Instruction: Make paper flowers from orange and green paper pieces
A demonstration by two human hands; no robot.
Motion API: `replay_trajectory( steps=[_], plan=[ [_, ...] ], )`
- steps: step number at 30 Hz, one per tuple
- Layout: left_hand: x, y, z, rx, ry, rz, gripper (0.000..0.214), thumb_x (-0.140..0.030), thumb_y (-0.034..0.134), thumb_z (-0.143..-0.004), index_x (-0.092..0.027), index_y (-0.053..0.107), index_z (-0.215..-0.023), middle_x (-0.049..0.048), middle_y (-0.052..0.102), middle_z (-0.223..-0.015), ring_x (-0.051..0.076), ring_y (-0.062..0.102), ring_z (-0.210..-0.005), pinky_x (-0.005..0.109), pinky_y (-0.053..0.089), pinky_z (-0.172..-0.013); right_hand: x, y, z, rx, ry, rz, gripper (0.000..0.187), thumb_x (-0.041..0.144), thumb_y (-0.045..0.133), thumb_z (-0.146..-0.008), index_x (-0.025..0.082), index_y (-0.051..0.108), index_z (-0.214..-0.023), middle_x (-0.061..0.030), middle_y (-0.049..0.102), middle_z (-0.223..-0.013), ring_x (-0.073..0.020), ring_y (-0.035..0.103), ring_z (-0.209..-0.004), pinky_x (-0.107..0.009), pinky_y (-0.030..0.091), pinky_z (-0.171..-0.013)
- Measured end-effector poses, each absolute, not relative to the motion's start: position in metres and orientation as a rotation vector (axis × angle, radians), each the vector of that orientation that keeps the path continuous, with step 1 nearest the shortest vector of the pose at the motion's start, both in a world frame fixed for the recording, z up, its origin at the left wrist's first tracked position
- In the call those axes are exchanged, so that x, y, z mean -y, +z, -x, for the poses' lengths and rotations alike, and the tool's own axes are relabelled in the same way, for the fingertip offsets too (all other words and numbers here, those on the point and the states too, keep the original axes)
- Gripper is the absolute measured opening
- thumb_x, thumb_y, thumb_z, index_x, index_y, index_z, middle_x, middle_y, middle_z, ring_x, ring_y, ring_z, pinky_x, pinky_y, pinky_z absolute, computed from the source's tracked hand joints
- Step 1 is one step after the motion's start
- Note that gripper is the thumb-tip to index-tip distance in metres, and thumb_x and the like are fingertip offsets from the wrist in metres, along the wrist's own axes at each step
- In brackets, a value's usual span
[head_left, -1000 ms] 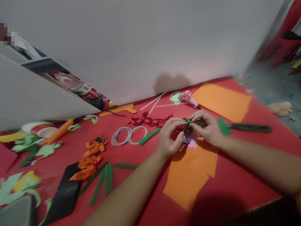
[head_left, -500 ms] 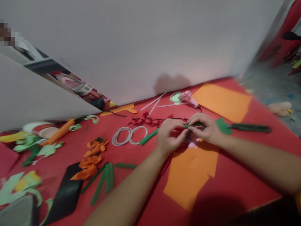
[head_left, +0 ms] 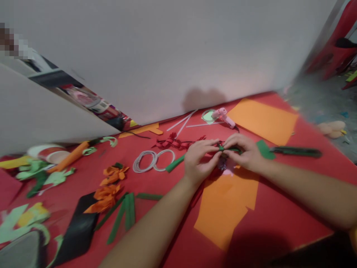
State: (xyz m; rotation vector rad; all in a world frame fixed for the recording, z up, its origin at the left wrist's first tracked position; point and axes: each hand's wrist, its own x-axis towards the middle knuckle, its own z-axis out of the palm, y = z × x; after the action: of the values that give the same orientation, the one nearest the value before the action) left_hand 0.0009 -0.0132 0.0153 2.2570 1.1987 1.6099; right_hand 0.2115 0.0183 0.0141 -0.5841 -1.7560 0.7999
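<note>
While orange paper flowers lie at left, green paper is pinched above a red bench.
Fingers of the left hand clamp it; between both hands, equally near, it runs sideways under the right hand, whose fingers also grip.

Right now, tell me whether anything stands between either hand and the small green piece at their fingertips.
Nothing visible does: the left hand and right hand both have fingertips at the green piece. The purple piece shows below it in the picture, not between.
</note>
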Motion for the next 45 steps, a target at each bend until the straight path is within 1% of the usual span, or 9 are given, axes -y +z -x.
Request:
replay_trajectory(
  steps=[8,13,16,26,28,32,36,41,45],
  plan=[
    [0.014,0.017,-0.001,-1.182,1.643,-2.361,0.011,-0.024,0.083,-0.092,-0.029,0.083,-0.102,0.0053,0.086,-0.115,0.024,0.082,-0.102,0.043,0.061,-0.094,-0.017,0.012,-0.21,1.769,0.717,0.562,0.003,0.029,0.076,-0.1,0.027,0.078,-0.098,-0.0072,0.08,-0.098,-0.0221,0.077,-0.092,-0.039,0.064,-0.085],
    [0.015,0.02,-0.001,-1.219,1.594,-2.406,0.001,-0.025,0.08,-0.094,-0.026,0.079,-0.095,0.0063,0.085,-0.117,0.023,0.08,-0.104,0.042,0.06,-0.097,-0.018,0.011,-0.211,1.808,0.617,0.533,0.003,0.025,0.075,-0.1,0.025,0.077,-0.1,-0.0068,0.081,-0.098,-0.0215,0.077,-0.094,-0.038,0.065,-0.087],
    [0.014,0.02,-0.001,-1.181,1.583,-2.464,0.005,-0.023,0.079,-0.093,-0.026,0.077,-0.096,0.006,0.085,-0.119,0.023,0.08,-0.105,0.042,0.059,-0.097,-0.018,0.011,-0.211,1.826,0.589,0.513,0.006,0.02,0.074,-0.1,0.025,0.077,-0.102,-0.0059,0.081,-0.099,-0.0205,0.078,-0.094,-0.036,0.065,-0.087],
    [0.011,0.019,0.001,-1.204,1.548,-2.468,0.005,-0.024,0.081,-0.091,-0.027,0.078,-0.093,0.001,0.087,-0.098,0.023,0.081,-0.095,0.042,0.056,-0.098,-0.019,0.011,-0.211,1.851,0.616,0.547,0.009,0.019,0.074,-0.1,0.025,0.079,-0.104,-0.0064,0.082,-0.101,-0.0205,0.079,-0.095,-0.036,0.065,-0.087],
    [0.011,0.016,0.001,-1.255,1.533,-2.395,0.001,-0.027,0.081,-0.092,-0.027,0.08,-0.093,0.0019,0.087,-0.095,0.023,0.081,-0.093,0.042,0.057,-0.096,-0.02,0.011,-0.211,1.838,0.631,0.564,0.007,0.021,0.075,-0.1,0.025,0.079,-0.104,-0.0063,0.081,-0.1,-0.0206,0.078,-0.094,-0.035,0.065,-0.086],
    [0.012,0.009,-0.001,-1.389,1.544,-2.047,0.013,-0.035,0.08,-0.094,-0.024,0.083,-0.099,0.0048,0.085,-0.094,0.02,0.079,-0.085,0.035,0.061,-0.085,-0.019,0.011,-0.212,1.759,0.755,0.722,0.008,0.025,0.077,-0.096,0.024,0.078,-0.104,-0.0058,0.08,-0.1,-0.0197,0.077,-0.089,-0.031,0.064,-0.075],
    [0.009,0.005,-0.003,-1.282,1.525,-1.69,0.02,-0.038,0.082,-0.092,-0.02,0.08,-0.102,0.0056,0.082,-0.095,0.017,0.076,-0.081,0.028,0.062,-0.077,-0.019,0.009,-0.212,1.656,0.914,0.882,0.014,0.031,0.08,-0.092,0.023,0.075,-0.102,-0.005,0.079,-0.1,-0.0182,0.076,-0.082,-0.028,0.063,-0.067],
    [0.007,0.004,-0.005,-1.193,1.493,-1.512,0.022,-0.039,0.084,-0.09,-0.019,0.073,-0.095,0.0033,0.075,-0.088,0.015,0.071,-0.075,0.024,0.059,-0.071,-0.021,0.01,-0.211,1.605,0.964,0.881,0.013,0.033,0.081,-0.091,0.023,0.075,-0.097,-0.0043,0.078,-0.095,-0.0174,0.074,-0.079,-0.029,0.061,-0.067],
    [0.008,0.005,-0.005,-1.161,1.413,-1.516,0.022,-0.039,0.083,-0.091,-0.02,0.073,-0.094,0.0036,0.076,-0.086,0.015,0.071,-0.074,0.024,0.058,-0.07,-0.021,0.011,-0.211,1.59,1.027,0.869,0.014,0.035,0.079,-0.092,0.022,0.077,-0.098,-0.0043,0.079,-0.094,-0.0171,0.074,-0.079,-0.029,0.061,-0.069]
  ],
)
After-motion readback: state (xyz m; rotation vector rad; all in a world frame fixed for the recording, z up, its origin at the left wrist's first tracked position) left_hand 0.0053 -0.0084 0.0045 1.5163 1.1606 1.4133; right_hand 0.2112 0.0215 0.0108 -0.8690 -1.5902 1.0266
